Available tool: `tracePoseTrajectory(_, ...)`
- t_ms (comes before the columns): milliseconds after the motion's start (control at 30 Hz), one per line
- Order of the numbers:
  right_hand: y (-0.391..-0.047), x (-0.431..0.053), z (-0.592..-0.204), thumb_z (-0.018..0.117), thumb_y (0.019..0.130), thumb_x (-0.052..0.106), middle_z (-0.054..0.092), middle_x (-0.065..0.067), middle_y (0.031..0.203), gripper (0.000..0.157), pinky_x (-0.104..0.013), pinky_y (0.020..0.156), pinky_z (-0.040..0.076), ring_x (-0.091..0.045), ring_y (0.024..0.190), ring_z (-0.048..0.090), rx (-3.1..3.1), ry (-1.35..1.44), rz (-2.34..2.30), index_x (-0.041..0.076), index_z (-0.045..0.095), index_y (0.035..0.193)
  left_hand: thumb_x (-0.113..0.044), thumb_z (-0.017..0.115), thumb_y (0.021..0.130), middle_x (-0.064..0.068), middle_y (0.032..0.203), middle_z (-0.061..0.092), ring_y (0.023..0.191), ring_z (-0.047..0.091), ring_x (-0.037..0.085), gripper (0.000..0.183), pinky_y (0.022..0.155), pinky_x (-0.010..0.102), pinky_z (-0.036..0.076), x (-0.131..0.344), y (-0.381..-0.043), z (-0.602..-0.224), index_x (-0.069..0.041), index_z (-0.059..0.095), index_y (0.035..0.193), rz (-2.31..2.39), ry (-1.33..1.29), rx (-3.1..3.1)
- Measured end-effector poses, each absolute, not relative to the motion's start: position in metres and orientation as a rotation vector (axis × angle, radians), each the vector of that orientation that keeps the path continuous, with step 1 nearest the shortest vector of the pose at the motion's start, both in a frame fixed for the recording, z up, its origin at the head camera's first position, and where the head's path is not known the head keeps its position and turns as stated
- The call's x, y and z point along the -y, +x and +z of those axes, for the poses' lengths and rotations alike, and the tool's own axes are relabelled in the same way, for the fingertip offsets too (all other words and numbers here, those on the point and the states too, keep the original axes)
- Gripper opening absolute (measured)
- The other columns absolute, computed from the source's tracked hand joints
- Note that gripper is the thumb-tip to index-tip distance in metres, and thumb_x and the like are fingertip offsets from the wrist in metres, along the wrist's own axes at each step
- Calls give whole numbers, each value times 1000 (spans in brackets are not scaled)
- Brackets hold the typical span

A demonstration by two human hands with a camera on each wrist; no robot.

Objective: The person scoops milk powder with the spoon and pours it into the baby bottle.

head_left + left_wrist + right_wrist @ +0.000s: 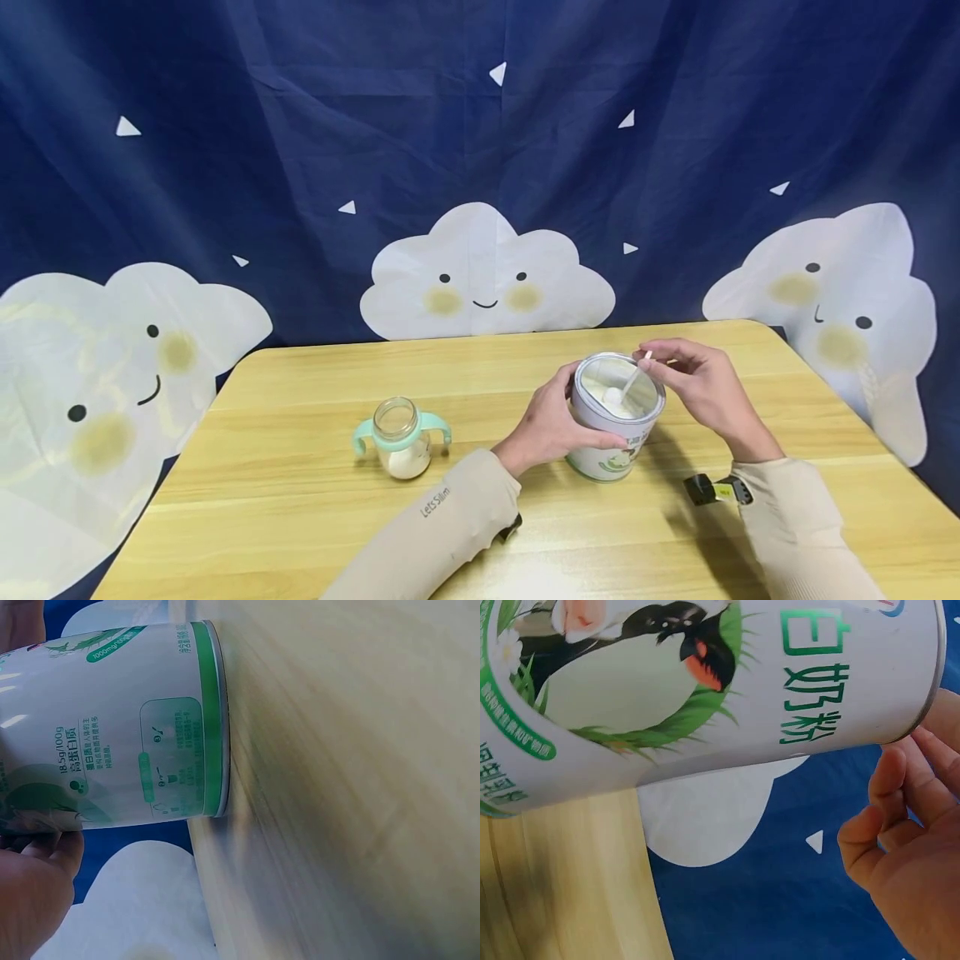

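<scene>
A white milk powder tin with green trim stands without a lid on the right half of the table. My left hand grips its side, the thumb along the front and fingers round the far left. My right hand is over the rim and pinches the thin handle of a white scoop. The scoop's bowl sits inside the tin, at the pale powder. The left wrist view has the tin's green base band right at the tabletop. In the right wrist view, the tin's label carries a cow picture.
Left of the tin stands a clear baby bottle with mint-green handles, its top uncapped and pale contents at the bottom. The wooden table ends at a dark blue curtain printed with smiling clouds.
</scene>
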State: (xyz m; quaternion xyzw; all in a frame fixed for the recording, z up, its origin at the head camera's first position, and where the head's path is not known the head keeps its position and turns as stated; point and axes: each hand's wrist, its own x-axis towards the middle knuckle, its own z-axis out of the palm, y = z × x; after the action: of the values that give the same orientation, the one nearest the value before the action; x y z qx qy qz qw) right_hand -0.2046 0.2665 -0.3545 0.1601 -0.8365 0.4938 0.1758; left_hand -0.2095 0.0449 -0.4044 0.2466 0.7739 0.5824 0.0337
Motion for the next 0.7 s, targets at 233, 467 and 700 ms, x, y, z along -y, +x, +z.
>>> tracePoseTrajectory(233,-204,-265,-353,74,85,-9,74,8,93,21,-10,70,50,5,81,64,2316,509,1288,-8,74,105,-27,98,62,-5,131,59,117,56,8,102,100,27,45,-45,-210,-404,-17,43,147,1790,759,-2386)
tracePoseTrajectory(467,-200,-266,-351,78,76,-14,70,1,80,20,-16,54,40,-3,67,51,2266,574,1057,-2,78,93,-27,98,63,-4,132,59,117,56,8,102,100,27,46,-45,-210,-405,-16,42,147,1783,763,-2391)
tracePoseTrajectory(700,-191,-270,-344,77,85,0,74,2,84,10,-15,58,47,-1,70,59,2417,486,1164,-1,79,95,-27,98,63,-4,131,59,117,56,7,101,100,28,46,-45,-209,-405,-16,42,147,1782,772,-2397)
